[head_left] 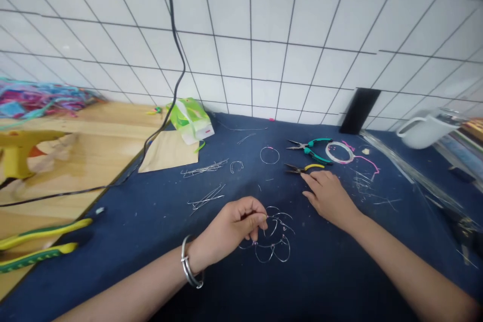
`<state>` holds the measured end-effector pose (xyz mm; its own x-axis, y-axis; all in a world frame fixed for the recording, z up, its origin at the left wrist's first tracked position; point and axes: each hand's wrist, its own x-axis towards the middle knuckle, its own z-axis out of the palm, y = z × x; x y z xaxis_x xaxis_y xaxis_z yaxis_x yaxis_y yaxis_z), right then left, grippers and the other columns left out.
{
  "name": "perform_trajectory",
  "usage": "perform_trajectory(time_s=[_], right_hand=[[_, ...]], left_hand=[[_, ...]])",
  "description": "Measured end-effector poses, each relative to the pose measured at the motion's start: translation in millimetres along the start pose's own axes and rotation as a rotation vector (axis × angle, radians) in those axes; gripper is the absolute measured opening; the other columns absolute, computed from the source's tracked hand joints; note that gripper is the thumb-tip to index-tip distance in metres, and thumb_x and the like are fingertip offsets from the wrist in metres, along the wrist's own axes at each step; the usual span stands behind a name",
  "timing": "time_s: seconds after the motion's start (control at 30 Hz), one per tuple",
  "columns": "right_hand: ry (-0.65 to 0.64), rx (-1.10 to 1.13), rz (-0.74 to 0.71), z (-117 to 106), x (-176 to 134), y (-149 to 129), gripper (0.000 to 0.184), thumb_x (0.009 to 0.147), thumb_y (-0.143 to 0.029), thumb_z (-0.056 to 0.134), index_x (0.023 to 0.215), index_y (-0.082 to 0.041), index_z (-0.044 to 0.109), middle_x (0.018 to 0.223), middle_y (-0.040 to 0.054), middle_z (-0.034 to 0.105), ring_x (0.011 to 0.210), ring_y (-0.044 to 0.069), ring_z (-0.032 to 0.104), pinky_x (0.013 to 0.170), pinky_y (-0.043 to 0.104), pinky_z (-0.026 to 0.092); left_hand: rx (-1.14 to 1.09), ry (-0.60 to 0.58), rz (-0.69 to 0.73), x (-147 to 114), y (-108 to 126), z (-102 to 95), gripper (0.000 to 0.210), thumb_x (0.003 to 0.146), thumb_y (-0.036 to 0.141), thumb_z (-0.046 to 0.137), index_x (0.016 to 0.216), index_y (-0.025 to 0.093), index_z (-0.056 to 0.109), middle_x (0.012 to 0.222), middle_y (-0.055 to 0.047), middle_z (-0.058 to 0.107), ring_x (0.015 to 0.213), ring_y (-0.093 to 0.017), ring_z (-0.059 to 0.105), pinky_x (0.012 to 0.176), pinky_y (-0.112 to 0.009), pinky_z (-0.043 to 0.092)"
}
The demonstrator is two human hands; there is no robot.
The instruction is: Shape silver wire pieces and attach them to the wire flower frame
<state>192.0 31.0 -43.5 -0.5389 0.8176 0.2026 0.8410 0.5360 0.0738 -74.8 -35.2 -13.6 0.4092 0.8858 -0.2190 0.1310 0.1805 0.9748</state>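
Note:
My left hand (241, 219) pinches a bent-wire piece (272, 245) between thumb and fingers. The piece has several thin silver loops around a ring, with small pink bits at the joints. Part of it is hidden by the fingers. To the right, my right hand (330, 198) lies over the near handle of the yellow-handled needle-nose pliers (315, 166), fingertips at the pliers and thumb apart from the index finger. The pliers rest on the dark blue cloth, their jaws pointing left. Behind them lie teal-handled pliers (311, 147) with handles spread.
A wire ring (269, 155), a wire coil (237, 166) and cut wires (206, 197) lie on the cloth (151, 241). A white spool (339, 152) with pink cord, a white mug (426, 131), a yellow glue gun (22, 153) and a black cable (175, 45) are around.

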Motion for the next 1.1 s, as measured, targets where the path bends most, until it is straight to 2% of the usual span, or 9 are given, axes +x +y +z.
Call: perform_trajectory(time_s=[0.07, 0.13, 0.27, 0.43, 0.57, 0.63, 0.73, 0.9, 1.1], right_hand=[[0.014, -0.008, 0.012, 0, 4, 8, 0.05, 0.083, -0.04, 0.048, 0.128, -0.018, 0.043, 0.123, 0.0154, 0.048, 0.113, 0.032, 0.041, 0.089, 0.048, 0.035], [-0.023, -0.004, -0.018, 0, 10, 17, 0.058, 0.081, -0.048, 0.047, 0.131, -0.019, 0.04, 0.128, 0.0147, 0.043, 0.118, 0.033, 0.036, 0.091, 0.048, 0.033], [-0.095, 0.02, -0.041, 4, 18, 27, 0.056, 0.081, -0.048, 0.046, 0.128, -0.018, 0.044, 0.115, 0.0139, 0.051, 0.105, 0.031, 0.045, 0.084, 0.044, 0.038], [-0.086, -0.027, 0.014, 10, 13, 14, 0.04, 0.08, -0.032, 0.047, 0.113, -0.011, 0.054, 0.095, 0.0145, 0.055, 0.087, 0.028, 0.049, 0.076, 0.041, 0.04], [-0.051, 0.043, 0.043, 9, 5, 3, 0.023, 0.076, -0.022, 0.049, 0.096, -0.013, 0.057, 0.088, 0.013, 0.056, 0.084, 0.027, 0.051, 0.074, 0.039, 0.042], [-0.055, 0.136, 0.044, 5, 1, -3, 0.021, 0.077, -0.025, 0.051, 0.095, -0.014, 0.055, 0.09, 0.0119, 0.056, 0.084, 0.026, 0.052, 0.072, 0.038, 0.043], [-0.104, 0.323, 0.054, -8, -2, -14, 0.03, 0.08, -0.036, 0.052, 0.103, -0.016, 0.051, 0.091, 0.0098, 0.057, 0.08, 0.022, 0.054, 0.066, 0.034, 0.046], [-0.228, 0.533, -0.109, -27, -3, -29, 0.043, 0.083, -0.043, 0.05, 0.118, -0.018, 0.045, 0.107, 0.011, 0.053, 0.094, 0.022, 0.051, 0.08, 0.037, 0.046], [-0.29, 0.525, -0.21, -30, -4, -29, 0.038, 0.081, -0.041, 0.053, 0.113, -0.02, 0.05, 0.107, 0.0096, 0.052, 0.096, 0.023, 0.05, 0.084, 0.042, 0.044]], left_hand=[[-0.003, 0.011, -0.007, 4, -3, -3.8, 0.012, 0.083, 0.026, 0.049, 0.08, 0.017, 0.056, 0.074, -0.002, 0.063, 0.053, -0.008, 0.053, 0.051, -0.02, 0.042], [-0.013, 0.003, -0.02, 7, -6, -6.9, 0.013, 0.082, 0.027, 0.049, 0.08, 0.017, 0.057, 0.073, -0.002, 0.063, 0.053, -0.008, 0.053, 0.051, -0.02, 0.043], [-0.014, -0.003, -0.045, 11, -9, -10.7, 0.012, 0.082, 0.026, 0.05, 0.081, 0.017, 0.058, 0.073, -0.002, 0.062, 0.053, -0.008, 0.053, 0.05, -0.02, 0.043], [0.017, 0.007, -0.076, 13, -9, -12.6, 0.009, 0.08, 0.023, 0.052, 0.08, 0.018, 0.059, 0.067, 0.0, 0.06, 0.054, -0.009, 0.055, 0.052, -0.02, 0.044], [0.035, 0.006, -0.071, 13, -12, -12.8, 0.008, 0.079, 0.024, 0.054, 0.082, 0.018, 0.059, 0.064, 0.001, 0.059, 0.057, -0.011, 0.058, 0.057, -0.023, 0.047], [0.043, -0.007, -0.07, 13, -14, -12.6, 0.009, 0.079, 0.025, 0.054, 0.082, 0.018, 0.059, 0.065, 0.0, 0.059, 0.059, -0.012, 0.058, 0.058, -0.024, 0.049], [0.049, -0.024, -0.062, 13, -16, -11.8, 0.008, 0.08, 0.024, 0.053, 0.083, 0.019, 0.058, 0.066, 0.0, 0.059, 0.06, -0.012, 0.059, 0.059, -0.025, 0.049], [-0.02, -0.019, -0.035, 12, -16, -10.4, 0.004, 0.079, 0.021, 0.055, 0.083, 0.019, 0.053, 0.068, 0.001, 0.059, 0.058, -0.011, 0.059, 0.056, -0.024, 0.048], [0.009, -0.022, -0.032, 10, -13, -10.3, 0.002, 0.08, 0.02, 0.055, 0.079, 0.019, 0.054, 0.062, 0.002, 0.058, 0.057, -0.011, 0.059, 0.056, -0.023, 0.046]])
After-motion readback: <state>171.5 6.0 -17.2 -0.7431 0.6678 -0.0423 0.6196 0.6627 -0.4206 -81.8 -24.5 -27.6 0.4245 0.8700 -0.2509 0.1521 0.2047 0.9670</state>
